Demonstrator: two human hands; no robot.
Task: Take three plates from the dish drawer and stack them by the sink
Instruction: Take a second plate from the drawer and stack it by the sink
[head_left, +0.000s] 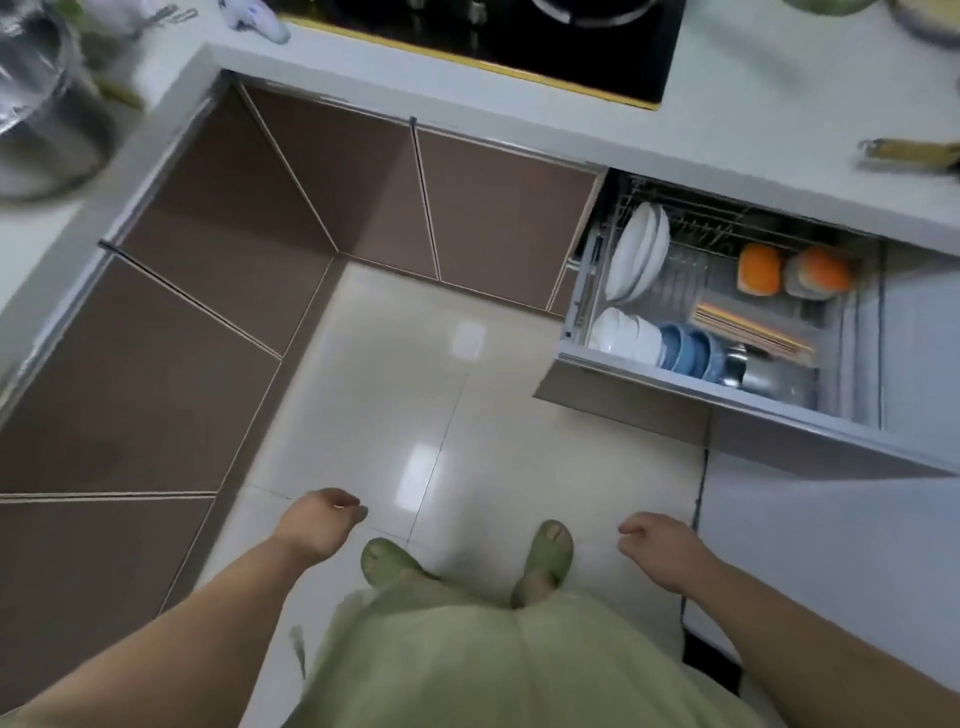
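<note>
Inside wire-racked dish drawer (649, 371), round white plates (636, 254)

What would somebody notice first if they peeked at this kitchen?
Probably the open dish drawer on the right, with white plates standing on edge at its back left, blue bowls in front and orange bowls further right. Next, the two empty hands, left hand and right hand, hanging low over the shiny floor by green slippers.

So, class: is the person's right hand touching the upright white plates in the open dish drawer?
Apart. The head view shows the right hand empty over floor, well short of the white plates.
</note>
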